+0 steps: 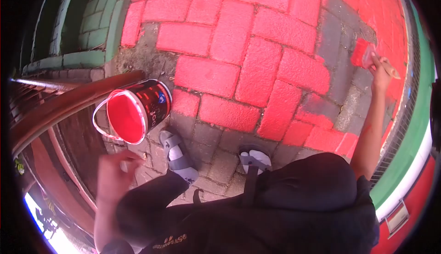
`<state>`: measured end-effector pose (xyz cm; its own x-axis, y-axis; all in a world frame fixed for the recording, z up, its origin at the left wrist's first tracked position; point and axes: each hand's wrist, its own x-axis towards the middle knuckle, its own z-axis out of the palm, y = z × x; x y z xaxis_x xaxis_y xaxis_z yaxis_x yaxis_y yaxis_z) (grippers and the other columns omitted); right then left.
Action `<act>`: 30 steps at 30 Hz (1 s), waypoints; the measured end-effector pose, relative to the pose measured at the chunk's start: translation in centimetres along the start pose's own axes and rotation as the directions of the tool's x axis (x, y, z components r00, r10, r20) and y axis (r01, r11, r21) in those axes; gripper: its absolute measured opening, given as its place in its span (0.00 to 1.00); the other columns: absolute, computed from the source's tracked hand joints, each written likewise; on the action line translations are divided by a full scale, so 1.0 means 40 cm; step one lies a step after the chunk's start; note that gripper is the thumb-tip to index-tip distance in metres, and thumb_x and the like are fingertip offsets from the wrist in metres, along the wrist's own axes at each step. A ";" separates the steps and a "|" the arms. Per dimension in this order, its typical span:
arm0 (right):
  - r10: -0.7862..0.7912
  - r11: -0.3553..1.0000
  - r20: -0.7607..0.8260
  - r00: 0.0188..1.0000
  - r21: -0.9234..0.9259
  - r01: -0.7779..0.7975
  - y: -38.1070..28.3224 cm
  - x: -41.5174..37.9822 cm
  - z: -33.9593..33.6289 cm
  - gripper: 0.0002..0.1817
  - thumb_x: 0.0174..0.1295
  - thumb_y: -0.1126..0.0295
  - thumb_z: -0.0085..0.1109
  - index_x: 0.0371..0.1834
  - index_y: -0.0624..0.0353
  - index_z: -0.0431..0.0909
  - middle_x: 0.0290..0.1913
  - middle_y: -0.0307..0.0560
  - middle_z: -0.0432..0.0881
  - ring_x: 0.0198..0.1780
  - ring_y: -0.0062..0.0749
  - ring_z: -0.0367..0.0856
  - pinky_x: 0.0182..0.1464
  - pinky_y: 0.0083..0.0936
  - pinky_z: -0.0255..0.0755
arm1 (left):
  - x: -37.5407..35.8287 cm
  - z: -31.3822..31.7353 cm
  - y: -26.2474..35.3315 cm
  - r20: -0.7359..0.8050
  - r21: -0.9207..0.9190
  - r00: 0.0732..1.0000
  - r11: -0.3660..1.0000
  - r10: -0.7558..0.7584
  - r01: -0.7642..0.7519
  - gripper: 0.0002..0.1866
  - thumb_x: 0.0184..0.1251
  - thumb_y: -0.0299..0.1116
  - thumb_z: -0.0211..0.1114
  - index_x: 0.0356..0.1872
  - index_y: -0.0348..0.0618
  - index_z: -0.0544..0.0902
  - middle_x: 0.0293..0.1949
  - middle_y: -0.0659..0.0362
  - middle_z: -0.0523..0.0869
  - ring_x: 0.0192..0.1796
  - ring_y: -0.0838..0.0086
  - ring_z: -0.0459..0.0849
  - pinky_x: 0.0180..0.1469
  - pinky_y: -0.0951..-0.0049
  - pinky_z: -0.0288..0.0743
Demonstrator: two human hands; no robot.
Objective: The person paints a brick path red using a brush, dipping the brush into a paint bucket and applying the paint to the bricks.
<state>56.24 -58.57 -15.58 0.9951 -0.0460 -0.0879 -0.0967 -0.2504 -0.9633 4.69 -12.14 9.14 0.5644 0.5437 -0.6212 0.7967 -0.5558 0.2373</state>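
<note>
My right hand (380, 66) grips a paintbrush (361, 53) whose wide bristles are coated in red paint. The bristles are over a grey, unpainted patch of paving bricks (337, 38), at its border with red-painted bricks. Whether they touch the ground is hard to tell. My left hand (117, 171), a little blurred, hangs in the air with loosely curled fingers, a gap showing beside the thumb and nothing visible in it. Just beyond it stands a black paint bucket (154, 100) with red paint inside and its white handle (97, 121) down to the left.
Red-painted bricks (220, 36) cover most of the ground ahead. My sandalled feet (177, 155) stand on bare grey bricks. A brown railing (69, 104) runs along the left, near a green-painted ledge (98, 29). At the right are a drain grate (398, 130) and a green-and-white wall edge (413, 148).
</note>
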 end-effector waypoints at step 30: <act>-0.072 0.901 0.300 0.951 -0.390 0.191 -0.206 -0.466 -0.299 0.18 0.64 0.76 0.72 0.24 0.59 0.69 0.42 0.39 0.90 0.45 0.14 0.82 0.37 0.19 0.74 | 0.144 -0.177 -0.146 0.261 -0.092 0.963 0.992 -0.061 0.088 0.20 0.75 0.50 0.67 0.31 0.42 0.83 0.23 0.70 0.75 0.29 0.84 0.74 0.32 0.75 0.66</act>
<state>38.22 -67.20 -2.96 0.9601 0.2644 -0.0906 0.0942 -0.6113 -0.7858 4.82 -1.32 9.50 0.4385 0.3940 -0.8078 0.8599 -0.4453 0.2496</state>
